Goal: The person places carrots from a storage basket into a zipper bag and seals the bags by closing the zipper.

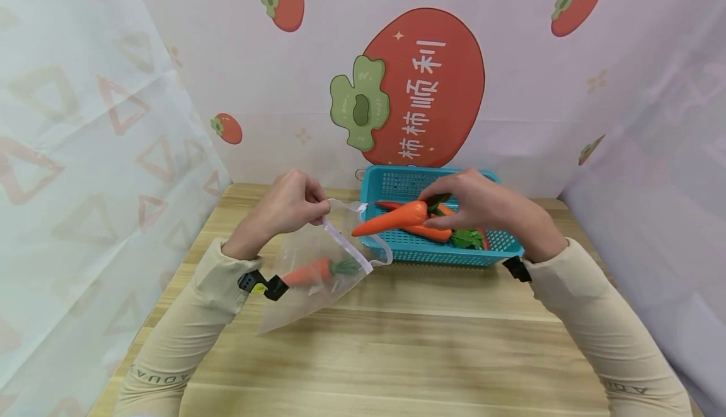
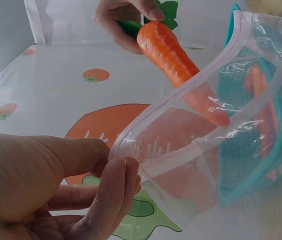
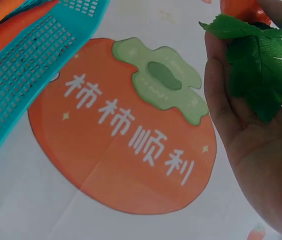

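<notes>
My left hand (image 1: 293, 203) pinches the rim of a clear zip bag (image 1: 317, 247), whose mouth gapes toward the right. Inside the bag lies one carrot (image 1: 309, 273) with green leaves. With the right hand (image 1: 471, 201) I grip a second carrot (image 1: 397, 218) by its leafy end, and its tip points left at the bag's mouth. From the left wrist, that carrot (image 2: 166, 52) slants down behind the bag's clear plastic edge. In the right wrist view its green leaves (image 3: 261, 70) lie against my palm.
A teal perforated basket (image 1: 442, 256) stands at the back of the wooden table (image 1: 397, 354), below the right hand. It holds several orange and red vegetables (image 1: 428, 233), partly hidden by the hand. A printed cloth backdrop (image 1: 527, 89) rises behind the table.
</notes>
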Motion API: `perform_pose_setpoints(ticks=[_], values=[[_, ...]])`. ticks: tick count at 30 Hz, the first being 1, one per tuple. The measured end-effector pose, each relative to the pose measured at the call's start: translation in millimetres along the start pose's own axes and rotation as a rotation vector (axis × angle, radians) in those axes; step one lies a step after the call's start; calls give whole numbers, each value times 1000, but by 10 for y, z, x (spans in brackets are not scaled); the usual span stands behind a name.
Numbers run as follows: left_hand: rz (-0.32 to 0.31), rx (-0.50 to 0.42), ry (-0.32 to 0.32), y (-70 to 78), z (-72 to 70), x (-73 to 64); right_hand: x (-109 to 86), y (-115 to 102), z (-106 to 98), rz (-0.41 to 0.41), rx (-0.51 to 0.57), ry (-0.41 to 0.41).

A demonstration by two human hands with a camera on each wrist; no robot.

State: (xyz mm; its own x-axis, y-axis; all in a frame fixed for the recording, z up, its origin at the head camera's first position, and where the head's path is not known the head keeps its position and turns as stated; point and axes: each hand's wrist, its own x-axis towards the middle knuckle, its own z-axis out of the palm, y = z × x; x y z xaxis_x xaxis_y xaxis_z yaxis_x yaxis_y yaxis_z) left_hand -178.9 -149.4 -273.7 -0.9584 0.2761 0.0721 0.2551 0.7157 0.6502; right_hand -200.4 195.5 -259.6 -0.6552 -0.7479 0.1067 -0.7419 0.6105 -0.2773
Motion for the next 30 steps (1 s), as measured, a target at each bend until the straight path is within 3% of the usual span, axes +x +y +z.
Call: perform_pose_setpoints(ticks=[30], values=[[7,-39,-9,-34,22,14,576,-314,569,-112,91,-33]])
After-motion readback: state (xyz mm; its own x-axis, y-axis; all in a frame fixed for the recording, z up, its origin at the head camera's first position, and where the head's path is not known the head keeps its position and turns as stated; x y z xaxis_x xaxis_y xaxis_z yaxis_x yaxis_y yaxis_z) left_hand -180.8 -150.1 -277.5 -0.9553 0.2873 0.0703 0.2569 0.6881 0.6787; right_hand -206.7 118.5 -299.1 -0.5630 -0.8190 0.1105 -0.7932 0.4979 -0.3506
